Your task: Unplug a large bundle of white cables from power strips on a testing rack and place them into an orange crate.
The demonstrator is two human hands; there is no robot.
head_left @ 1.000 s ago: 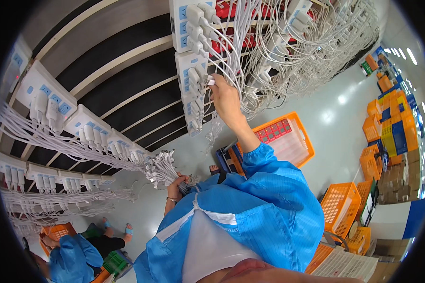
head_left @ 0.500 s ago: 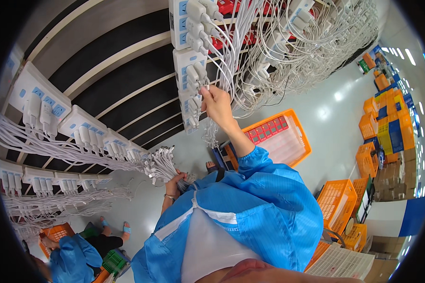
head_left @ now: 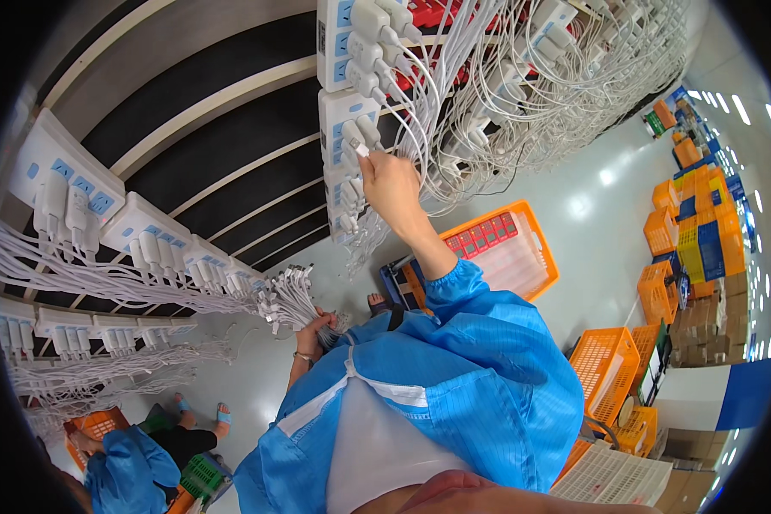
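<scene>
My left hand (head_left: pixel 313 332) is closed round a thick bundle of white cables (head_left: pixel 288 300), whose small connectors fan out above the fist. Higher up, my right hand (head_left: pixel 391 190) pinches a white cable plug (head_left: pixel 361 150) between thumb and fingers. That plug's metal end points up and left, in front of the white chargers (head_left: pixel 365 128) on an upright white power strip (head_left: pixel 338 111). Whether its tip touches a charger, I cannot tell. Below my right wrist, more loose cables (head_left: pixel 367 244) hang beside the strip's lower end.
Another row of power strips (head_left: pixel 150 224) with chargers and cables runs along the left rack. Tangled white cables (head_left: pixel 565 111) hang at upper right. An orange crate (head_left: pixel 544 244) with red boxes stands below my right arm. A co-worker in blue (head_left: pixel 128 467) sits lower left.
My right hand has turned and shifted slightly right and down, and the white plug now shows clearly at its fingertips. My left hand keeps its hold on the cable bundle.
</scene>
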